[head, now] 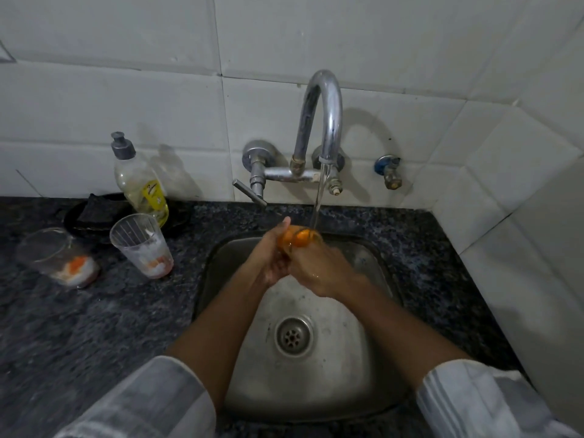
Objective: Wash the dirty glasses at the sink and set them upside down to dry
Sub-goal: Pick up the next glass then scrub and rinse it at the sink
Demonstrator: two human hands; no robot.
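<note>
Over the steel sink (373, 314) both hands hold one glass (298, 238) with orange residue, its mouth under the running stream from the tap (328, 121). My right hand (319, 270) grips the glass from below and the right. My left hand (271, 257) grips it from the left, thumb raised at the rim. Two more dirty glasses are on the counter at the left: one upright (142, 245) with white and orange dregs, one lying on its side (58, 257).
A dish soap bottle (139, 181) stands by the wall behind the upright glass, beside a dark scrub pad on a black dish (94, 213). The tap lever (249, 192) sticks out to the left. Dark granite counter (94, 327) surrounds the sink; a tiled wall corner closes the right.
</note>
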